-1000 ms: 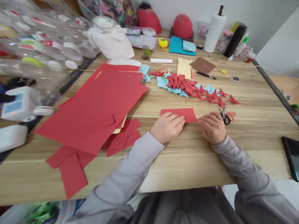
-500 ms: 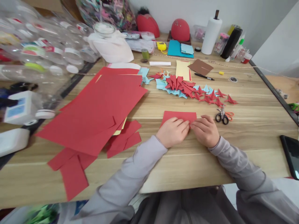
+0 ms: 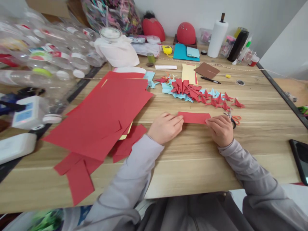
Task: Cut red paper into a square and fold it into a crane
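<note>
A narrow strip of red paper (image 3: pixel 194 117), which looks folded, stretches between my two hands over the table. My left hand (image 3: pixel 166 127) pinches its left end, fingers closed. At its right end my right hand (image 3: pixel 220 130) grips the edge between thumb and fingers. Just beyond my right hand lie scissors (image 3: pixel 237 119), partly hidden by it. Behind the strip are several folded red paper pieces (image 3: pixel 184 86) and light blue ones (image 3: pixel 178 93). To the left of my left hand are large red sheets (image 3: pixel 101 115) in a stack, with smaller red pieces (image 3: pixel 80 181) around it.
Clear plastic bottles (image 3: pixel 60 61) crowd the left side. At the back stand a red dome (image 3: pixel 186 33), a white roll (image 3: pixel 218 38) and a yellow tape measure (image 3: pixel 167 49). A black pen (image 3: pixel 210 80) lies mid-table, and a phone (image 3: pixel 300 157) rests at the right edge.
The red paper now appears as a narrower strip. My hands have moved apart, the left one leftward and the right one rightward, to its two ends. The view has shifted slightly.
</note>
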Tool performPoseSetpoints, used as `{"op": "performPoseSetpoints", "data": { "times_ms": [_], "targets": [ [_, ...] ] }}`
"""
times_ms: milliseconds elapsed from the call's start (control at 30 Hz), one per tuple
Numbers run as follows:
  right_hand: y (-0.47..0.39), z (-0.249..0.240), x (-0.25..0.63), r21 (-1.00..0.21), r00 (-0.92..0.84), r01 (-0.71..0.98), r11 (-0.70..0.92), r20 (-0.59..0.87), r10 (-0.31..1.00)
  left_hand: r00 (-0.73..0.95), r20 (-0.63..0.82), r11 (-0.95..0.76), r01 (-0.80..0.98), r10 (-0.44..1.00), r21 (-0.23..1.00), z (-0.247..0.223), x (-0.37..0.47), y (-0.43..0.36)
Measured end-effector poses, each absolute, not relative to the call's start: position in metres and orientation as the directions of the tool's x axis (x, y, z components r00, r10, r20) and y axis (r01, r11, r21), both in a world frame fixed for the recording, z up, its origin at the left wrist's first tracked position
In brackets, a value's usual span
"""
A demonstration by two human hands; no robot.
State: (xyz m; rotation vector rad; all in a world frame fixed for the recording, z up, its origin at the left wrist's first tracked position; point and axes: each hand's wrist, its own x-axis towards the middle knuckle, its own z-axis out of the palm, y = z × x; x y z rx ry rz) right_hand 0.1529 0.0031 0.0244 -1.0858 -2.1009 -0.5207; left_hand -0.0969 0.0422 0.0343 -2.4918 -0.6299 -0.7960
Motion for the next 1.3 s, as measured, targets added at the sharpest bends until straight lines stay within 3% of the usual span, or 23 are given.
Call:
{"op": "performPoseSetpoints", "data": {
  "times_ms": [200, 433, 567, 733, 900, 1133, 1300],
  "targets": [
    [0.004, 0.025, 0.148, 0.001, -0.354, 0.837, 0.547, 0.763, 0.541, 0.687, 0.626, -0.738, 0.626, 0.369, -0.253, 0.037, -0.113, 0.049],
    [0.006, 0.024, 0.157, -0.049, -0.272, 0.862, 0.504, 0.795, 0.542, 0.557, 0.661, -0.655, 0.745, 0.502, -0.13, 0.04, -0.124, 0.049],
    [0.005, 0.024, 0.149, -0.039, -0.345, 0.825, 0.564, 0.755, 0.558, 0.588, 0.696, -0.744, 0.659, 0.414, -0.114, 0.039, -0.102, 0.04],
    [0.004, 0.024, 0.143, -0.041, -0.369, 0.805, 0.591, 0.746, 0.555, 0.699, 0.632, -0.843, 0.522, 0.334, -0.132, 0.031, -0.079, 0.033],
    [0.002, 0.024, 0.142, -0.04, -0.375, 0.806, 0.591, 0.738, 0.561, 0.704, 0.641, -0.826, 0.531, 0.306, -0.189, 0.027, -0.075, 0.032],
    [-0.003, 0.02, 0.128, 0.075, -0.57, 0.73, 0.679, 0.616, 0.544, 0.745, 0.61, -0.837, 0.495, 0.27, -0.234, 0.028, -0.062, 0.023],
    [0.0, 0.021, 0.137, 0.058, -0.517, 0.749, 0.66, 0.674, 0.528, 0.727, 0.62, -0.831, 0.516, 0.295, -0.209, 0.029, -0.072, 0.027]
  ]
}}
